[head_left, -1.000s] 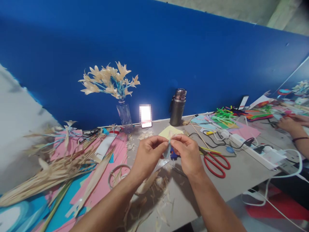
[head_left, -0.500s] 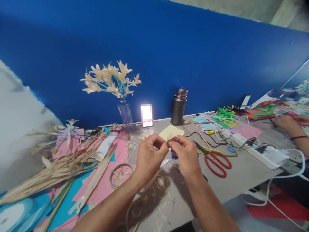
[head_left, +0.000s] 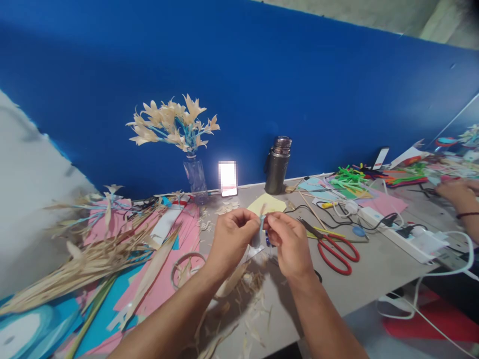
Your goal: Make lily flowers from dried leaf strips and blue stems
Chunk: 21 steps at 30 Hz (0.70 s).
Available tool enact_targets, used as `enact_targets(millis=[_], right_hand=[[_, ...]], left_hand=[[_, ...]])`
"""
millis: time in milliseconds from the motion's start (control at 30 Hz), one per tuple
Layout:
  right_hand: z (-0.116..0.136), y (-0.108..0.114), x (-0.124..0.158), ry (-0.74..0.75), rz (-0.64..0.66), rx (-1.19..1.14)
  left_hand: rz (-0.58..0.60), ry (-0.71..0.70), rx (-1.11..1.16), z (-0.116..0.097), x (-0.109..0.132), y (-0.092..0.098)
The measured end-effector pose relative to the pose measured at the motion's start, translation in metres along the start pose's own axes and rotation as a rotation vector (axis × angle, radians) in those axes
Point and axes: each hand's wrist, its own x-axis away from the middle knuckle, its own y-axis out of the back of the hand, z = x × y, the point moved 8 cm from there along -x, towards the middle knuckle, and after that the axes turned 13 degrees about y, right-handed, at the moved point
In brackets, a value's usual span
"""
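My left hand (head_left: 231, 239) and my right hand (head_left: 289, 240) meet above the grey table (head_left: 374, 269), fingertips pinched together. Between them sits a small craft piece (head_left: 261, 227): a pale blue strip with a bit of straw-coloured leaf. Both hands are closed on it. Part of the piece hangs down behind my fingers, where a blue tool (head_left: 267, 241) also shows. Loose dried-leaf scraps (head_left: 247, 289) lie on the table under my hands.
Red-handled scissors (head_left: 335, 249) lie right of my hands. A clear bottle (head_left: 194, 180) of dried-leaf flowers, a lit phone (head_left: 227, 178) and a steel flask (head_left: 277, 165) stand at the blue wall. Pink and blue paper (head_left: 164, 269) with dried leaves covers the left. A power strip (head_left: 396, 232) and another person's hand (head_left: 454, 192) are right.
My hands stayed together at the same spot, fingers shifting on the small piece. The pale blue strip shows between my fingertips again.
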Motion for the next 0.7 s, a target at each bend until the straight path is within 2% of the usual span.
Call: enact_targets(millis=[133,233,333,533,600,700], right_hand=[[0.014,-0.002,0.002,0.083,0.052,0.080],[0.024,-0.001,0.002,0.150,0.041,0.221],[0.028,0.001,0.001,0.182,0.026,0.323],[0.032,0.002,0.002,0.212,0.006,0.370],[0.034,0.001,0.002,0.210,0.010,0.381],[0.037,-0.001,0.000,0.209,0.035,0.423]], left_hand=[[0.012,0.006,0.012,0.001,0.000,-0.001],[0.013,0.013,0.017,0.000,0.000,-0.001],[0.025,0.018,-0.010,-0.001,0.000,-0.002],[0.059,0.022,-0.040,-0.001,-0.001,-0.003],[0.043,-0.002,-0.072,-0.002,-0.001,-0.002],[-0.044,-0.115,-0.203,-0.010,0.004,0.000]])
